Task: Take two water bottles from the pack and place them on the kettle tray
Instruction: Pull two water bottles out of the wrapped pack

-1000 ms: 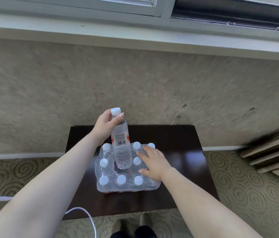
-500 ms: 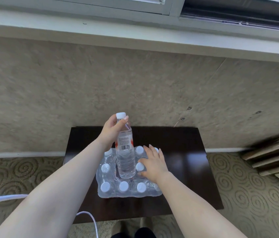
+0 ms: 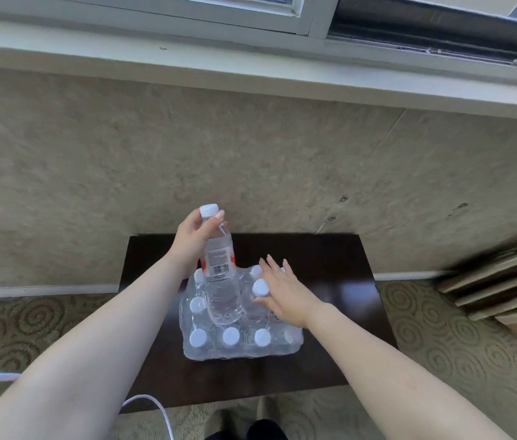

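One bottle (image 3: 219, 274) lifted — the hands hold just that, left (image 3: 194, 239).

Bright, even daylight indoors; wide-angle head view, mostly sharp.

Light enters from the window (image 3: 409, 36) at 12 o'clock and washes the sill (image 3: 250, 74) pale. Soft sheen on the dark table (image 3: 330, 274) toward 3 o'clock; small glints on the plastic wrap of the pack (image 3: 241, 347). Shadows weak, only a faint dark patch under the pack. Strong barrel distortion: sill and window frame bow and tilt, forearms stretch wide at 7 and 5 o'clock. Motion smear on the wooden slats (image 3: 498, 277) at 3 o'clock. Wall (image 3: 92, 169) texture soft, slightly smeared. The bottle (image 3: 220, 274) label shows a barcode, print unreadable. Carpet (image 3: 457, 360) swirls clear.
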Demonstrator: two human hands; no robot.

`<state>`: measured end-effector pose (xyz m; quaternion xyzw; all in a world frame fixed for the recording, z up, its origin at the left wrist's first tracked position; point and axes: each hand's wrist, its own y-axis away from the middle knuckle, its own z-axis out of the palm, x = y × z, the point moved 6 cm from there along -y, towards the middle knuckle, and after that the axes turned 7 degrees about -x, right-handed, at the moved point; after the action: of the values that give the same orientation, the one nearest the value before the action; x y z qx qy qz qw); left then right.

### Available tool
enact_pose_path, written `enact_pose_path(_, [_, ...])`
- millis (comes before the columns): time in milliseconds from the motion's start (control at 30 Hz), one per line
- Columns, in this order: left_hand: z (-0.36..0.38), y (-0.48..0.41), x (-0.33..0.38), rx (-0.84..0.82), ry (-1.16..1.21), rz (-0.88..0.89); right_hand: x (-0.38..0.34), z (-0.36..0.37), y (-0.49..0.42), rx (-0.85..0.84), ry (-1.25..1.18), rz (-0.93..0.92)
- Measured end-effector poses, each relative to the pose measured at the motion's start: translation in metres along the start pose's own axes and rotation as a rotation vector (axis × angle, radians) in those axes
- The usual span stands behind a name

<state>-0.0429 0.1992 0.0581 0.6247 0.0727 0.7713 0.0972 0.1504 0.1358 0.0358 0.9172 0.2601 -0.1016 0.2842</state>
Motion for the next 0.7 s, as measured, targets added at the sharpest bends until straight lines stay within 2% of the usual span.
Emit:
enact_pose_path(100, [-0.004, 0.005, 0.012, 0.010, 0.025, 0.021, -0.003, -0.028, 0.012, 0.053, -0.272, -0.010])
enact_pose_path(300, [-0.012, 0.029, 0.048, 0.048, 0.063, 0.091, -0.035, -0.119, 0.026, 0.390, -0.539, -0.162])
enact_pose_path(367, [-0.016, 0.042, 0.062, 0.071, 0.070, 0.126, -0.048, -0.141, 0.026, 0.449, -0.621, -0.211])
enact_pose_path(500, [-0.028, 0.074, 0.089, 0.128, 0.050, 0.190, -0.074, -0.166, 0.021, 0.453, -0.704, -0.301])
enact_pose_path(700, [-0.061, 0.136, 0.122, 0.292, 0.050, 0.267, -0.137, -0.169, 0.002, 0.349, -0.747, -0.475])
